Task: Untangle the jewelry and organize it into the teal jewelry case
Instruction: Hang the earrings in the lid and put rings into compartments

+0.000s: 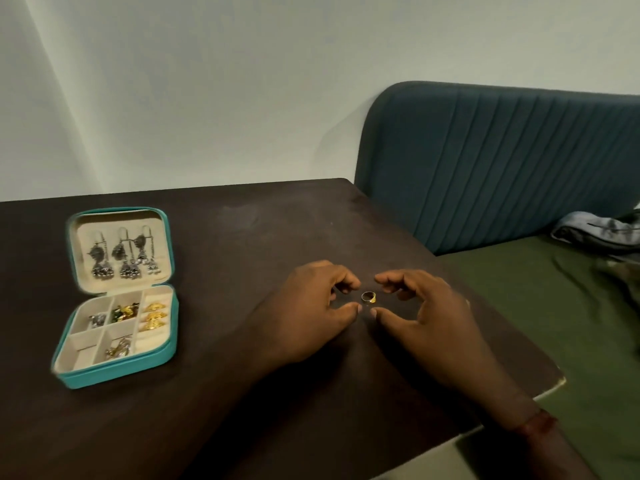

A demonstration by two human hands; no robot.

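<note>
A small gold ring (pixel 369 297) lies on the dark table (pixel 242 237), right of centre. My left hand (pixel 313 313) and my right hand (pixel 429 313) rest on the table on either side of it, fingers curled and apart, touching nothing. The teal jewelry case (pixel 166 351) lies open at the left. Its lid holds three dark silver dangling earrings (pixel 121 254). Its tray compartments hold gold pieces (pixel 154 315), a green and gold piece (pixel 124 311) and silver pieces (pixel 117 349).
A teal padded headboard (pixel 502 161) stands behind the table's right side. A bed with a green sheet (pixel 554 306) lies to the right, with a grey garment (pixel 599 233) on it. The table's right corner (pixel 559 379) is chipped. A pale wall is behind.
</note>
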